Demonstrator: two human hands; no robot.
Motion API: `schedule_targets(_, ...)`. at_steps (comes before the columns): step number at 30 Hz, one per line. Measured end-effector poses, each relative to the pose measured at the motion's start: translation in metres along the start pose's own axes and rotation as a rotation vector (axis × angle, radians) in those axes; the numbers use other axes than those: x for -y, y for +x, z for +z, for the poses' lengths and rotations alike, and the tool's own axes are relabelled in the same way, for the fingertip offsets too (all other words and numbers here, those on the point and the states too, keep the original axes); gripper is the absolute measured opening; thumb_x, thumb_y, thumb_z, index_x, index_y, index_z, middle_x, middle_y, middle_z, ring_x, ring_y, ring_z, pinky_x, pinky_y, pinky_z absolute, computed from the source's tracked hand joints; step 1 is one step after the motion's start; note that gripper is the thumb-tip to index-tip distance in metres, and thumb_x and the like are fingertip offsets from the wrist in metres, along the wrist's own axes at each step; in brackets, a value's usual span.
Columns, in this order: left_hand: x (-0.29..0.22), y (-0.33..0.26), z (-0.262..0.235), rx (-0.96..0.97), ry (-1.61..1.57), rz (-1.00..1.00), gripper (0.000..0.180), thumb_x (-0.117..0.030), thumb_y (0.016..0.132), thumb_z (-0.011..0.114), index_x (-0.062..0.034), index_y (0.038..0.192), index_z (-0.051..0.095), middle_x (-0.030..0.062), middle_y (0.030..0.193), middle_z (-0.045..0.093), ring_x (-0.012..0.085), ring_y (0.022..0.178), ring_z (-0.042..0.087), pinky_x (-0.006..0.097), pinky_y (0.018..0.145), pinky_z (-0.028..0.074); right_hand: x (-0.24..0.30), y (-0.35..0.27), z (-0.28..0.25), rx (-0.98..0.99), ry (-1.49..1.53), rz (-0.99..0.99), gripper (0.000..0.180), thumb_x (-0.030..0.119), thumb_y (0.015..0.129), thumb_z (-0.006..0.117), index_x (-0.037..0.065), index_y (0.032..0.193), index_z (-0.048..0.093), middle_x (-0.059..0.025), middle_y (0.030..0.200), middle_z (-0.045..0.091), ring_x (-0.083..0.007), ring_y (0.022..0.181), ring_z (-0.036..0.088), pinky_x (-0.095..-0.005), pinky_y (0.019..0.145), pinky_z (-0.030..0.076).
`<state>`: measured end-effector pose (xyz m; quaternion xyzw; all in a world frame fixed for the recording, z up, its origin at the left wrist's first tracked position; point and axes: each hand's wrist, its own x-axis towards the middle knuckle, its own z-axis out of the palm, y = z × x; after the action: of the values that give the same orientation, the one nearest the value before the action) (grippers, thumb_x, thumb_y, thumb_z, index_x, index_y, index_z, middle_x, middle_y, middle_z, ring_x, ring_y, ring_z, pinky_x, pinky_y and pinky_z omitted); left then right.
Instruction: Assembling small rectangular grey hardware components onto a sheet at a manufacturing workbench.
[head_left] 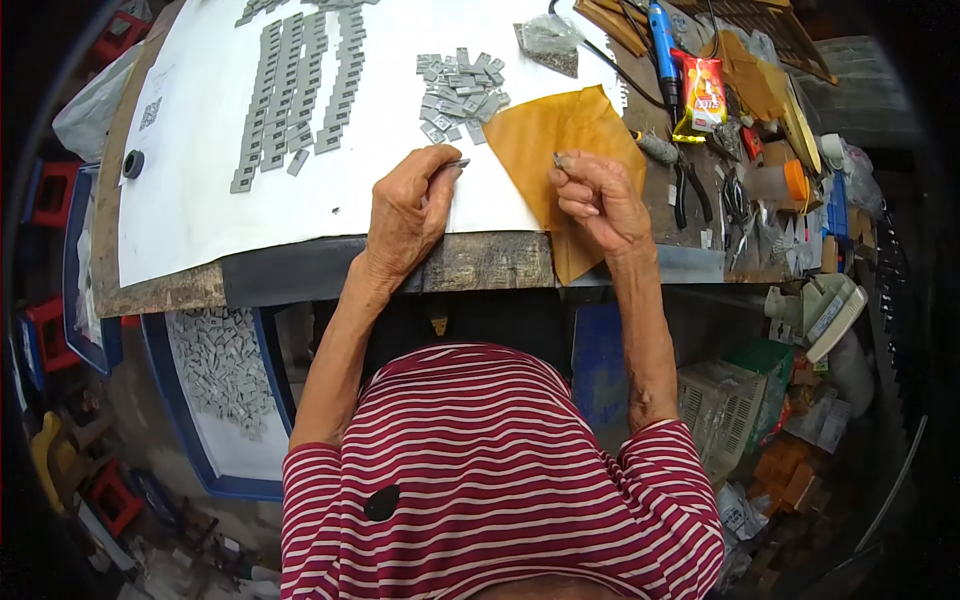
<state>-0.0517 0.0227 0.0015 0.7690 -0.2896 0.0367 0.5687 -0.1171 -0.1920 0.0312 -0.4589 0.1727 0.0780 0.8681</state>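
Observation:
My left hand [408, 212] is above the front part of the white sheet [400, 205], its thumb and fingers pinching a small flat grey metal piece [458, 163]. Over a brown paper sheet [530, 130] my right hand [603, 200] is closed, thumb against forefinger, with a tiny greyish thing [561, 160] at the fingertips that is too small to name. A loose pile of grey metal pieces [462, 95] lies just beyond my hands. Farther left, similar pieces stand in long overlapping rows [290, 90].
At the right lie a blue electric screwdriver [662, 45], a red-yellow packet [703, 95], black-handled pliers [690, 193] and an orange-capped jar [785, 183]. A clear plastic bag [552, 36] rests at the back. Below the left table edge, a blue tray [170, 400] holds many grey pieces.

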Motion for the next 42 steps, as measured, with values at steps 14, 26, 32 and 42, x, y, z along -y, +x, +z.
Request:
schedule_targets(14, -0.001, 0.002, -0.012, 0.138, -0.525, -0.381, 0.016, -0.005, 0.078, 0.057, 0.0008, 0.093, 0.062, 0.0008, 0.073, 0.059, 0.0044, 0.065, 0.053, 0.017, 0.060, 0.044, -0.034, 0.005, 0.059, -0.145, -0.445, -0.204, 0.008, 0.004, 0.085, 0.051, -0.003, 0.082, 0.053, -0.0052, 0.067, 0.056, -0.0075, 0.051, 0.050, -0.0184, 0.046, 0.042)
schedule_targets(26, 0.000, 0.002, -0.012, 0.187, -0.583, -0.379, 0.019, -0.005, 0.080, 0.059, 0.0021, 0.098, 0.059, 0.0022, 0.077, 0.060, 0.0057, 0.067, 0.056, 0.017, 0.062, 0.047, -0.048, 0.009, 0.068, -0.150, -0.481, -0.332, 0.004, 0.000, 0.082, 0.053, -0.003, 0.083, 0.053, -0.0036, 0.066, 0.055, -0.0057, 0.050, 0.051, -0.0177, 0.043, 0.041)
schedule_targets(32, 0.001, 0.001, -0.009, 0.145, -0.672, -0.379, 0.025, -0.003, 0.080, 0.059, 0.0029, 0.104, 0.055, 0.0032, 0.079, 0.059, 0.0063, 0.068, 0.057, 0.017, 0.061, 0.047, -0.052, 0.009, 0.067, -0.150, -0.510, -0.351, 0.003, -0.001, 0.081, 0.053, -0.003, 0.082, 0.053, -0.0024, 0.064, 0.054, -0.0055, 0.049, 0.051, -0.0175, 0.042, 0.041)
schedule_targets(42, 0.001, 0.003, -0.013, 0.174, -0.561, -0.401, 0.021, -0.007, 0.082, 0.056, 0.0011, 0.101, 0.061, 0.0013, 0.078, 0.058, 0.0063, 0.063, 0.052, 0.018, 0.058, 0.044, -0.059, 0.009, 0.071, -0.129, -0.432, -0.342, 0.003, -0.001, 0.079, 0.053, -0.002, 0.081, 0.054, -0.0005, 0.060, 0.052, -0.0046, 0.047, 0.049, -0.0170, 0.041, 0.039)
